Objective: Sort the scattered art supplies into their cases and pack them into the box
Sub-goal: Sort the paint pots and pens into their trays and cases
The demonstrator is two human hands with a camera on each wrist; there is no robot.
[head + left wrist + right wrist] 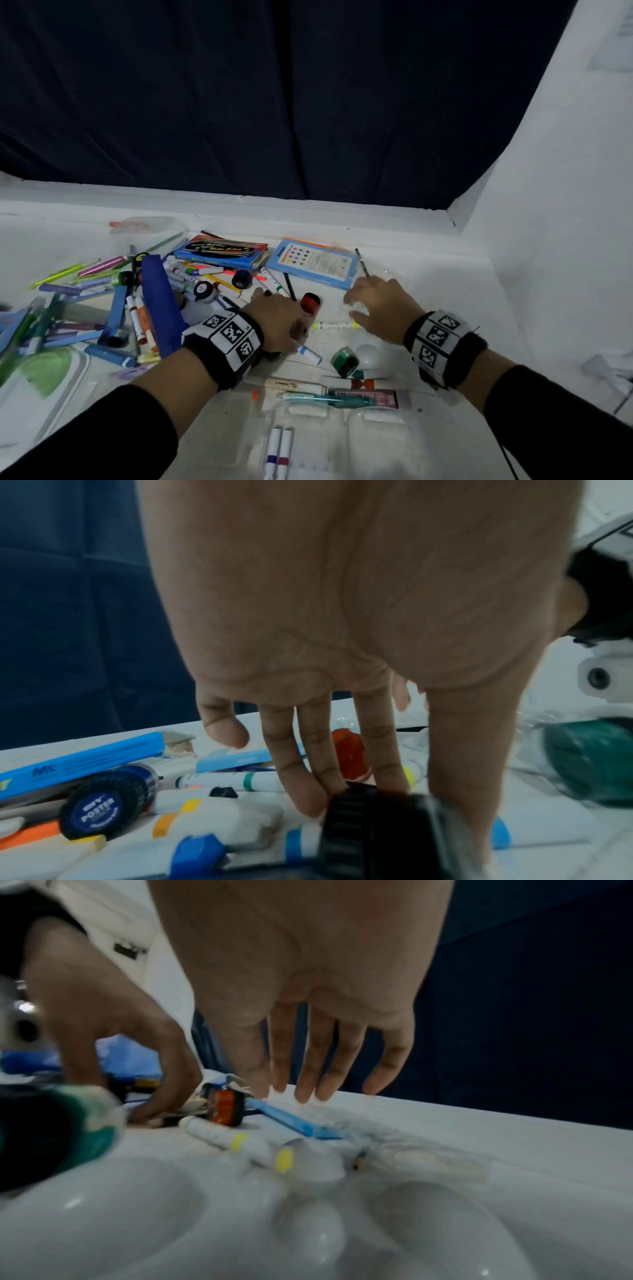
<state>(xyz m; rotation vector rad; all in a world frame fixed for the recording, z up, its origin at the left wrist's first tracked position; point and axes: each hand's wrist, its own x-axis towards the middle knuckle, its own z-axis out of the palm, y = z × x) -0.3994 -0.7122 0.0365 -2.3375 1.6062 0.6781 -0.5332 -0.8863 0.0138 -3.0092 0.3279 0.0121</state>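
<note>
My left hand (277, 322) reaches down on a black-lidded paint jar (373, 831), fingers (308, 799) on its far rim and thumb beside it. An orange-red paint jar (310, 303) lies just beyond those fingers. My right hand (373, 308) hovers over the table with fingers spread and holds nothing; its fingertips (304, 1096) hang above the blue colour-pencil box (313, 263). A yellow-capped marker (334, 324) lies between both hands. A green paint jar (345, 361) lies beside the white palette (103, 1218).
Markers and pens are heaped at the left (85, 308), with a blue poster-paint jar (99, 807) and a watercolour box (222, 255). A clear case (342, 445) holding two markers (279, 452) lies at the front. A white wall stands on the right.
</note>
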